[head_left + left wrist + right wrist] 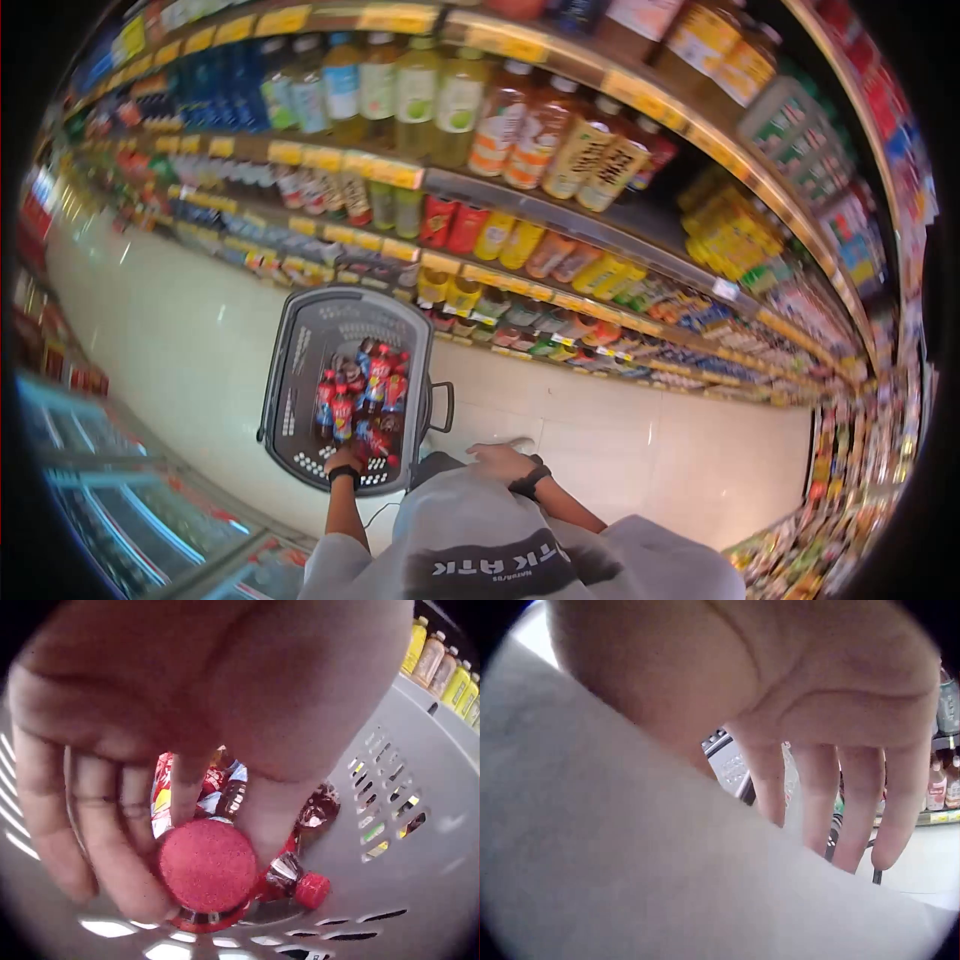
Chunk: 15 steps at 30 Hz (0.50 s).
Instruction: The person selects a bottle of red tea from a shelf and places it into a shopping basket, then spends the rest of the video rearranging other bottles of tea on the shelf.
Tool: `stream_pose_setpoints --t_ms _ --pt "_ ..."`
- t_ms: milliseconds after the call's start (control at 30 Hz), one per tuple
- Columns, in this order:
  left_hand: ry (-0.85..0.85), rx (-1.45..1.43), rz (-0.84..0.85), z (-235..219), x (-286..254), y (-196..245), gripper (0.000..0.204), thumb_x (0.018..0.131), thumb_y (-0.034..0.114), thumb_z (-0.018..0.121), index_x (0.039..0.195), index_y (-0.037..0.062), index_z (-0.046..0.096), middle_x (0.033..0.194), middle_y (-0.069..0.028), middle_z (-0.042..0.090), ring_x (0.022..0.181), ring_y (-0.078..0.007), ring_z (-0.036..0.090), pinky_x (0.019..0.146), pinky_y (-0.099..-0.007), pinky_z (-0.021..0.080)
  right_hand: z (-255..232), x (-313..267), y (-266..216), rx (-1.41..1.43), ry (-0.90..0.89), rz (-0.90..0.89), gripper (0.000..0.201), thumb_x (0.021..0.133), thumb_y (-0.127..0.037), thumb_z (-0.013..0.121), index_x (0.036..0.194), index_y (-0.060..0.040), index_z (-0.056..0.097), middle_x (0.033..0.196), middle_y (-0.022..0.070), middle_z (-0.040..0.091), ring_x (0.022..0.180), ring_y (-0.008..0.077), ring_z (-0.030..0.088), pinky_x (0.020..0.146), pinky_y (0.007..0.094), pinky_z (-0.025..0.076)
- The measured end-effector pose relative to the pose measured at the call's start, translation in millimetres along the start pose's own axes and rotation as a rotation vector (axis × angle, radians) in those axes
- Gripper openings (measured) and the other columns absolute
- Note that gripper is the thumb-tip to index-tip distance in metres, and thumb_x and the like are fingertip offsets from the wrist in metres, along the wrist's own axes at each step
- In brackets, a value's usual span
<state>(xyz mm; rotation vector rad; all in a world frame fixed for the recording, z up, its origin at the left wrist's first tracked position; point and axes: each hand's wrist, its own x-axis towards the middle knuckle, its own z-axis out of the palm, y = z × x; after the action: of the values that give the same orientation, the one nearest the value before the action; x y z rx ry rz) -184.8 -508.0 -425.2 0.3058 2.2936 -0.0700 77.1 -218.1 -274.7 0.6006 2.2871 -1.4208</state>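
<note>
A grey basket (290,400) with slotted walls stands on the floor and holds several bottles (375,385) with red caps. My left hand (343,462) reaches over its near end. In the left wrist view, the fingers and thumb of that hand (172,750) close round a red bottle cap (208,865); another red-capped bottle (313,891) lies beside it. My right hand (503,462) is in front of the shirt, outside the basket. In the right wrist view this hand (825,712) holds nothing, its fingers loosely extended near the light grey fabric (630,847).
Shelves (560,210) of bottled drinks curve along the far side and to the right. Glass-fronted cases (120,510) stand at the lower left. Pale floor (600,430) runs between them. A black handle (441,407) sticks out from the basket's right side.
</note>
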Motion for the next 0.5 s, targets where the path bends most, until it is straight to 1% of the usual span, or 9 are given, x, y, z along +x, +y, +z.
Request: stream_pose_setpoints --t_ms 33,67,133,167,267,333,367,400,500 --pt "-0.088 0.054 0.069 -6 -1 -2 0.063 0.083 0.04 0.068 0.142 0.022 0.054 0.133 -0.014 0.066 0.119 -0.032 0.066 0.101 -0.0442 0.052 4 1 1 -0.012 -0.01 0.007 0.051 0.091 -0.037 0.066 0.131 -0.0055 0.061 0.113 0.0235 0.071 0.108 0.0384 0.067 0.096 0.0434 0.052" --pt "-0.097 0.062 0.14 -10 -2 -1 0.062 0.08 0.039 0.07 0.137 0.0202 0.059 0.131 -0.0141 0.067 0.118 -0.0333 0.066 0.1 -0.044 0.053 6 7 0 -0.027 -0.025 0.006 0.052 0.091 -0.038 0.066 0.131 -0.0055 0.061 0.113 0.0236 0.07 0.108 0.0389 0.067 0.095 0.0436 0.052" --pt "-0.093 0.068 0.109 -34 -18 7 0.058 0.071 0.041 0.075 0.124 0.0173 0.069 0.118 -0.0154 0.072 0.111 -0.0346 0.069 0.092 -0.0455 0.057 8 19 -4 -0.063 -0.006 -0.014 0.052 0.09 -0.038 0.065 0.131 -0.0055 0.06 0.114 0.0239 0.07 0.108 0.0398 0.066 0.095 0.0441 0.052" --pt "0.029 0.02 0.152 -30 -21 6 0.061 0.068 0.043 0.078 0.123 0.0173 0.069 0.111 -0.0142 0.074 0.105 -0.0351 0.071 0.088 -0.048 0.058 6 22 -6 -0.086 0.026 -0.025 0.053 0.09 -0.038 0.065 0.131 -0.0055 0.06 0.114 0.0242 0.07 0.108 0.0402 0.066 0.095 0.0445 0.052" --pt "0.293 -0.106 0.164 -66 -80 18 0.04 0.065 0.047 0.082 0.093 0.0181 0.081 0.09 -0.0139 0.076 0.086 -0.035 0.073 0.078 -0.0474 0.058 2 26 -11 -0.107 0.077 -0.039 0.054 0.089 -0.037 0.066 0.133 -0.0049 0.059 0.114 0.0243 0.07 0.106 0.0413 0.066 0.094 0.0455 0.052" --pt "0.37 -0.127 0.222 -110 -130 35 0.032 0.066 0.045 0.082 0.082 0.0174 0.082 0.082 -0.0139 0.075 0.08 -0.0339 0.073 0.076 -0.0453 0.059 2 30 -18 -0.086 0.084 -0.089 0.058 0.088 -0.036 0.067 0.135 -0.0042 0.056 0.112 0.0246 0.07 0.106 0.0418 0.066 0.094 0.0459 0.051" --pt "0.425 -0.086 0.311 -123 -145 41 0.03 0.065 0.04 0.081 0.083 0.0156 0.081 0.079 -0.0131 0.075 0.078 -0.0335 0.073 0.074 -0.0443 0.058 3 31 -24 -0.069 0.078 -0.136 0.06 0.088 -0.035 0.068 0.137 -0.0038 0.054 0.111 0.0249 0.069 0.106 0.0421 0.066 0.094 0.046 0.051" --pt "0.409 -0.063 0.428 -142 -164 49 0.039 0.063 0.036 0.079 0.093 0.0124 0.079 0.08 -0.0154 0.074 0.078 -0.0361 0.072 0.073 -0.0462 0.058 3 32 -31 -0.052 0.068 -0.183 0.063 0.087 -0.035 0.069 0.139 -0.0034 0.052 0.11 0.0253 0.069 0.106 0.0424 0.065 0.095 0.0461 0.051" --pt "0.403 0.046 0.73 -196 -222 87 0.034 0.065 0.031 0.079 0.092 0.013 0.075 0.074 -0.0135 0.071 0.071 -0.0344 0.07 0.065 -0.0442 0.056 -1 29 -80 -0.065 0.12 -0.391 0.081 0.08 -0.031 0.079 0.147 -0.0043 0.043 0.128 0.027 0.058 0.118 0.0415 0.059 0.101 0.0444 0.047"
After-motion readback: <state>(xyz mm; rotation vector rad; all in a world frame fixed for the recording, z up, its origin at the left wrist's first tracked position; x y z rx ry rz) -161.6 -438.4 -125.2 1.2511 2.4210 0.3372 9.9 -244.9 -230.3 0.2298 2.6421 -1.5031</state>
